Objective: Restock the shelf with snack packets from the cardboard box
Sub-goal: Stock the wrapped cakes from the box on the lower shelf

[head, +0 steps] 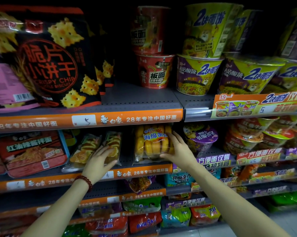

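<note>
A clear packet of yellow sponge cakes (151, 142) stands on the second shelf (144, 170). My right hand (176, 149) holds it at its right side, fingers up the edge and thumb under the lower corner. To its left, a few clear packets of orange pastries (93, 149) lean against each other. My left hand (99, 161), a red bead bracelet on the wrist, lies on the front of the rightmost pastry packet with fingers spread. The cardboard box is out of view.
Black cracker bags (50, 62) and noodle cups (154, 72) fill the top shelf (127, 117). A red noodle tray (31, 151) sits left of the pastries, a purple cup (200, 137) right of the cakes. Lower shelves hold noodle packets (144, 221).
</note>
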Available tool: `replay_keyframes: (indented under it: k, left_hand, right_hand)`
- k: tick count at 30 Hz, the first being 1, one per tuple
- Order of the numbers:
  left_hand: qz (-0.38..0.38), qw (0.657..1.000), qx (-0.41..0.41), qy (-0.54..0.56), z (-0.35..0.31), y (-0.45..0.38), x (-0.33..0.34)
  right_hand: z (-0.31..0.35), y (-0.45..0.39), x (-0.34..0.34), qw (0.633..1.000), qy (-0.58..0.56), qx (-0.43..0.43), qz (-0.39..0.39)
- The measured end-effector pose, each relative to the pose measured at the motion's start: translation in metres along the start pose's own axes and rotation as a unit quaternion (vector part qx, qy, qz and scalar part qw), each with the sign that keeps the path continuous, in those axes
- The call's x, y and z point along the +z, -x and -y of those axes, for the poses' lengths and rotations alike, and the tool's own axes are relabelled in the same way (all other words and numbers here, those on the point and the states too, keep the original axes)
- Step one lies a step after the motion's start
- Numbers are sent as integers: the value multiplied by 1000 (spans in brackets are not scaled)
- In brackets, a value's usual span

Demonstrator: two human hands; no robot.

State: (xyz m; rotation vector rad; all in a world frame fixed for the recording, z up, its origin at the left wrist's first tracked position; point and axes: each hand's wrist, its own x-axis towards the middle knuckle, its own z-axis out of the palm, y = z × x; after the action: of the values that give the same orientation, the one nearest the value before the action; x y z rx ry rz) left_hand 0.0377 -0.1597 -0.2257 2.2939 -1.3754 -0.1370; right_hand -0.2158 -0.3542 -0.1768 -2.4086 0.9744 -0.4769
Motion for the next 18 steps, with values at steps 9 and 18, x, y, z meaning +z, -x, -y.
replay_keyframes:
  k: [9, 18]
  left_hand:
    - [23, 1000, 5, 11, -2, 0, -7]
    - [-11, 998, 60, 22, 49, 20, -52]
  right_hand:
    - [34, 11, 3, 989, 137, -44, -46]
    - [137, 28, 73, 989, 69, -110, -64]
